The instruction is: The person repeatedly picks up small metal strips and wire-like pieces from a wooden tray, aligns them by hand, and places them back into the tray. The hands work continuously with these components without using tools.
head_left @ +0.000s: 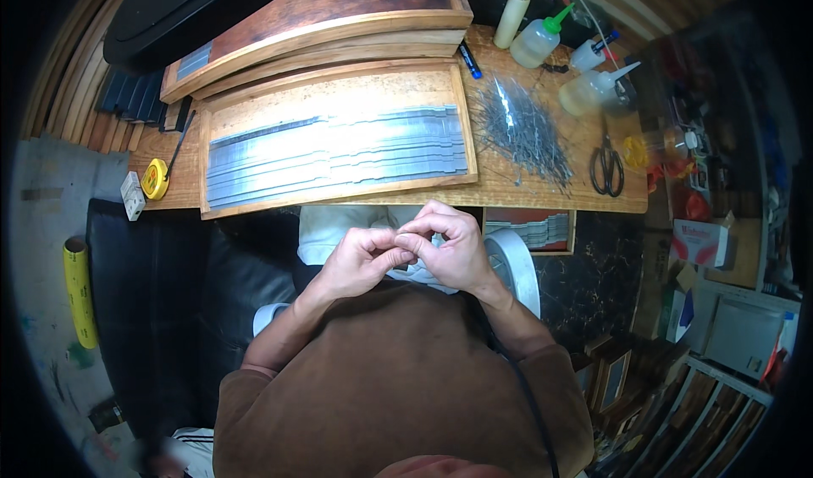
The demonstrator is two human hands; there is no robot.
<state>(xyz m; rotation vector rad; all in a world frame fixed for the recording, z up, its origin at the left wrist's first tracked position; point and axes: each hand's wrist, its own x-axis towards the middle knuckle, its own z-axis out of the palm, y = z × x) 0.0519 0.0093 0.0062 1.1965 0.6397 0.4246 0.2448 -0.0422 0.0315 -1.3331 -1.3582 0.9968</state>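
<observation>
In the head view, the person's left hand (360, 262) and right hand (445, 245) are meeting above the lap, just short of the near edge of the wooden table (508, 197). The thumb and fingertips of each hand are bunching together, and the two sets are touching or nearly touching. Whatever may be lying between them is too small to make out, so I cannot tell whether either hand is clamping on anything.

Straight ahead of the hands, a shallow wooden tray (339, 198) is resting on the table, tilting a little in the view. Inside it, long grey metal strips (398, 152) are lying side by side in rows, and bright light is glaring off their middle. Behind it, more wooden frames (339, 33) are standing in a stack.

To the right of the tray, a heap of thin dark metal wires (525, 135) is spreading over the tabletop, with black-handled scissors (605, 169) lying near it. A blue marker (470, 60) is lying by the tray's far right corner. Farther back, a green-nozzled squeeze bottle (535, 44) is standing near a white-nozzled squeeze bottle (584, 93). At the table's left end, a yellow tape measure (155, 179) is sitting beside a small white box (132, 195).
</observation>
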